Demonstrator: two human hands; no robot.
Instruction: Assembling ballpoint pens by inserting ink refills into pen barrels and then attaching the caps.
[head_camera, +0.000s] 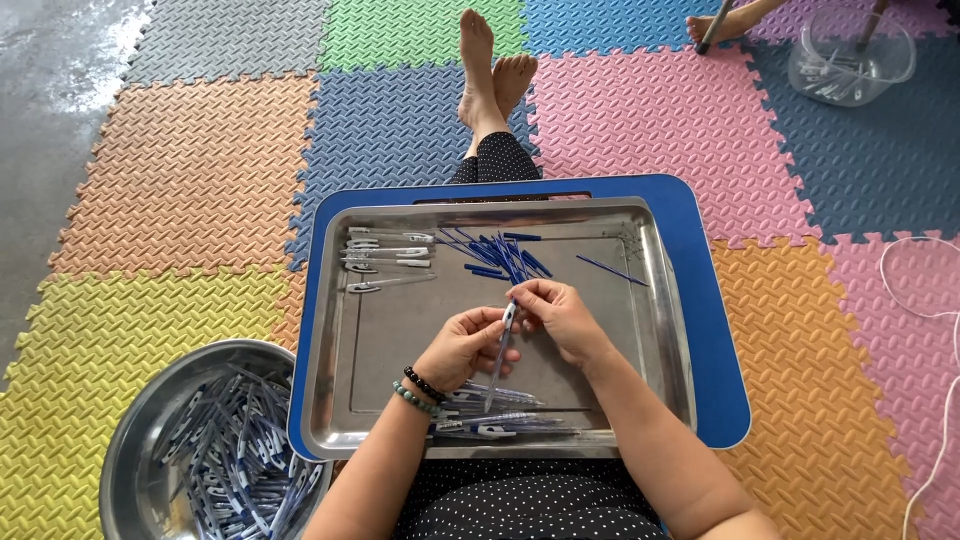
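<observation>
On a steel tray, left hand and right hand pinch one pen between them; roughly five finished pens lie beyond.

Both hands meet in front of the seated body, fingertips pinched close together.

The left hand comes up from the lower left, its forearm angled inward, the wrist ringed by two bead bracelets, one dark and one green. Its fingers curl toward the palm, thumb and forefinger closed in a pinch at the top. The right hand comes in from the lower right on a bare forearm, knuckles turned up, fingers bent and drawn together in a pinch just beside the left hand's fingertips. Both legs stretch straight ahead, bare feet crossed at the ankles.
</observation>
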